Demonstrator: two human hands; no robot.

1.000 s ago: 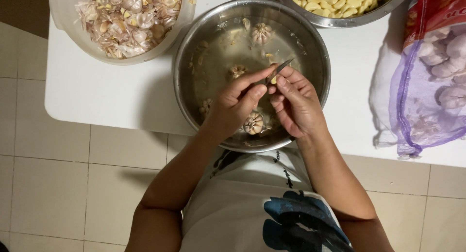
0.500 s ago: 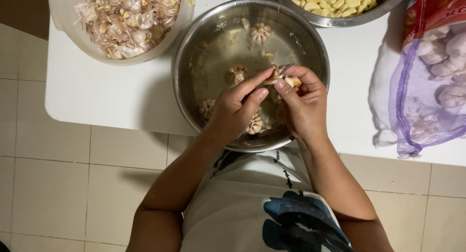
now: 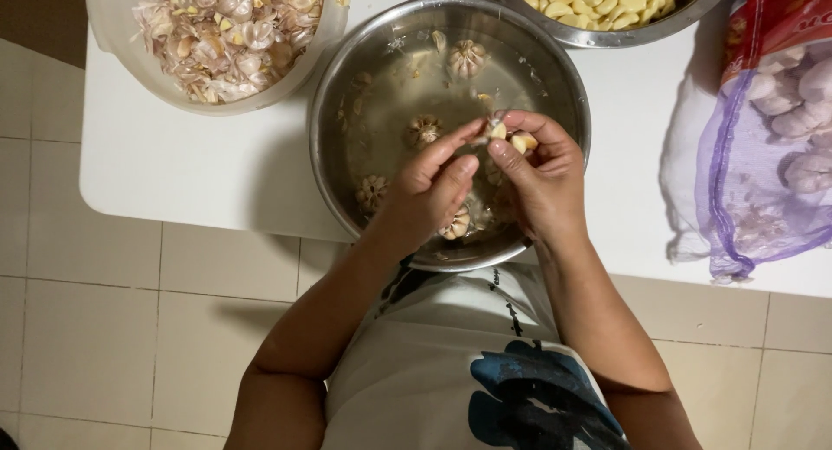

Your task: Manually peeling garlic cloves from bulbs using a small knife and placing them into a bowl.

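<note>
Both hands (image 3: 485,177) pinch a garlic clove (image 3: 520,142) over the steel bowl (image 3: 347,86).

1. A home kitchen, by the look of it: a white surface (image 3: 199,168) stands over a floor of pale beige tiles (image 3: 87,329).
2. Food preparation fills it: a steel bowl (image 3: 347,168) of garlic heads, a plastic tub (image 3: 130,56) of papery skins, another bowl of peeled cloves (image 3: 607,0).
3. A purple mesh sack (image 3: 763,155) of garlic lies at the edge.
</note>
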